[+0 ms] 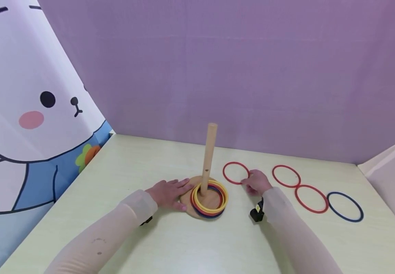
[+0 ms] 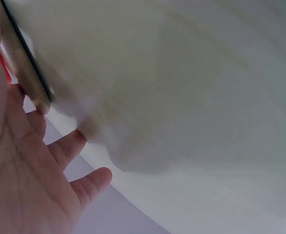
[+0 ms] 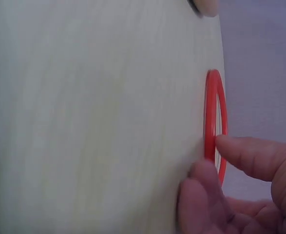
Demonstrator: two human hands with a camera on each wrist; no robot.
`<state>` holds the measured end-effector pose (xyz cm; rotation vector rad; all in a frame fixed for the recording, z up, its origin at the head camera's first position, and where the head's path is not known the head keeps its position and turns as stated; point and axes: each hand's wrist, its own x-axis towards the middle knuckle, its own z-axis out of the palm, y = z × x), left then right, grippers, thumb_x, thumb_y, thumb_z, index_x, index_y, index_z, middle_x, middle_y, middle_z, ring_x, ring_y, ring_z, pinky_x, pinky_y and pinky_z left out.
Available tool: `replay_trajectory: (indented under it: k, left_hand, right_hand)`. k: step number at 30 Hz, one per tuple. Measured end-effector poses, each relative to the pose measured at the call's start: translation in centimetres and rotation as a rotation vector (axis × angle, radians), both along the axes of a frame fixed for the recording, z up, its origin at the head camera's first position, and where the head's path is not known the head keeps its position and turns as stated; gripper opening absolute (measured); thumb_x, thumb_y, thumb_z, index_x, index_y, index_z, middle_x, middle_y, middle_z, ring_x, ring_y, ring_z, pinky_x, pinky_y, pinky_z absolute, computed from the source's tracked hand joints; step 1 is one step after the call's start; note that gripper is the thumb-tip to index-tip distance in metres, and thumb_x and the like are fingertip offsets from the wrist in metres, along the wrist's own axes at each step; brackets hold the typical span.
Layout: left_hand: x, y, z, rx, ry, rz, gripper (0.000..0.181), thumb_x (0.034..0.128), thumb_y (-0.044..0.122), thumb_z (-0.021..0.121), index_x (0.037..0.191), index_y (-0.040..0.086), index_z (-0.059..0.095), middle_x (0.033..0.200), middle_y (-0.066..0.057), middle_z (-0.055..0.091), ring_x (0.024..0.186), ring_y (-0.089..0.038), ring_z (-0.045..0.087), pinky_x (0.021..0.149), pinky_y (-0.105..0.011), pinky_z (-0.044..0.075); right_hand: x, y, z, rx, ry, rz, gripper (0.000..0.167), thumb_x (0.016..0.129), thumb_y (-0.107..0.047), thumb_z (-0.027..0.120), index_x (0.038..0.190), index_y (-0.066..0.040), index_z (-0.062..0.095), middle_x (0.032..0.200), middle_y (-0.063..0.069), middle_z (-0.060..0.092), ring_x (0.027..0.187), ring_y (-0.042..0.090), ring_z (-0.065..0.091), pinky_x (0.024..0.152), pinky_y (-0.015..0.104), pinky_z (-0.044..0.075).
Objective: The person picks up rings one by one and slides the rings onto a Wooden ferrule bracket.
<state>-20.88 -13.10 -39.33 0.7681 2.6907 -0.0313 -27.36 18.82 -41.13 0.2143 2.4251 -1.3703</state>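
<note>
Red ring [image 3: 210,114] sits toward the tabletop's [image 1: 142,167] far side, right of the wooden base [image 1: 211,199], a strip of surface between them. The right hand [image 1: 257,182] pinches the ring's right edge between thumb and fingers. The left hand [image 1: 168,195] rests on the base's left edge, fingers extended and apart. Stacked rings [image 1: 211,211] circle the post [image 1: 209,156] low, reaching the base's near right edge; its upper length stands free. Farther right, two other red rings [image 1: 299,185] meet; a blue ring [image 1: 354,221] adjoins the nearer.
</note>
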Motion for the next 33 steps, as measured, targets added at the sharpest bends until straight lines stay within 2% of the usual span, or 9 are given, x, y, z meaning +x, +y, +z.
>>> replay_trajectory:
  k: [6, 11, 14, 19, 25, 28, 33]
  left_hand:
    - [-0.1, 0.0, 0.1, -0.017, 0.011, -0.011, 0.081, 0.0878, 0.062, 0.053, 0.153, 0.023, 0.026, 0.159, 0.001, 0.02, 0.138, -0.033, 0.033, 0.104, -0.052, 0.035]
    - [-0.2, 0.0, 0.2, -0.023, 0.003, -0.011, 0.081, 0.0874, 0.062, 0.054, 0.153, 0.023, 0.026, 0.159, 0.001, 0.02, 0.138, -0.033, 0.032, 0.105, -0.052, 0.034]
    - [-0.2, 0.0, 0.2, -0.007, -0.003, -0.005, 0.082, 0.0869, 0.061, 0.056, 0.153, 0.022, 0.027, 0.159, 0.0, 0.021, 0.138, -0.034, 0.033, 0.105, -0.053, 0.034]
    - [-0.2, 0.0, 0.0, 0.021, -0.021, 0.0, 0.082, 0.0868, 0.06, 0.057, 0.153, 0.021, 0.027, 0.158, -0.001, 0.021, 0.137, -0.035, 0.033, 0.106, -0.054, 0.032]
    - [-0.1, -0.1, 0.2, 0.029, -0.019, 0.0, 0.082, 0.0871, 0.059, 0.057, 0.153, 0.021, 0.027, 0.159, -0.001, 0.021, 0.138, -0.036, 0.032, 0.106, -0.053, 0.033]
    - [-0.1, -0.1, 0.3, 0.034, -0.015, -0.001, 0.081, 0.0871, 0.058, 0.058, 0.153, 0.02, 0.028, 0.158, -0.002, 0.021, 0.137, -0.036, 0.033, 0.105, -0.053, 0.033]
    - [-0.1, -0.2, 0.2, 0.047, -0.016, -0.002, 0.081, 0.0873, 0.057, 0.059, 0.152, 0.02, 0.028, 0.158, -0.002, 0.022, 0.137, -0.036, 0.033, 0.105, -0.053, 0.033]
  right_hand:
    - [0.1, 0.1, 0.3, 0.06, 0.02, 0.082, 0.059, 0.085, 0.002, 0.058, 0.14, 0.01, 0.038, 0.066, 0.006, 0.061, 0.055, 0.013, 0.058, 0.054, 0.027, 0.052]
    - [1.2, 0.8, 0.7, 0.194, 0.045, 0.163, 0.049, 0.081, 0.002, 0.058, 0.129, 0.012, 0.05, 0.063, 0.006, 0.063, 0.052, 0.013, 0.06, 0.053, 0.027, 0.053]
    - [2.0, 1.4, 0.9, 0.231, 0.05, 0.18, 0.044, 0.081, 0.002, 0.059, 0.124, 0.01, 0.056, 0.063, 0.005, 0.062, 0.052, 0.013, 0.058, 0.052, 0.027, 0.052]
    - [3.3, 2.3, 1.1, 0.236, 0.05, 0.182, 0.035, 0.081, 0.002, 0.064, 0.115, 0.007, 0.063, 0.066, 0.005, 0.063, 0.052, 0.013, 0.057, 0.052, 0.026, 0.051]
    - [5.2, 2.3, 1.3, 0.268, 0.034, 0.227, 0.039, 0.076, 0.006, 0.065, 0.114, -0.003, 0.065, 0.062, 0.006, 0.06, 0.048, 0.015, 0.055, 0.048, 0.026, 0.05]
    - [6.1, 2.0, 1.2, 0.264, 0.034, 0.241, 0.04, 0.075, 0.007, 0.063, 0.113, -0.005, 0.065, 0.061, 0.007, 0.06, 0.048, 0.016, 0.055, 0.048, 0.027, 0.05]
    - [7.0, 2.6, 1.0, 0.159, 0.028, 0.261, 0.038, 0.077, 0.006, 0.065, 0.113, -0.002, 0.063, 0.065, 0.008, 0.061, 0.05, 0.018, 0.057, 0.051, 0.031, 0.053]
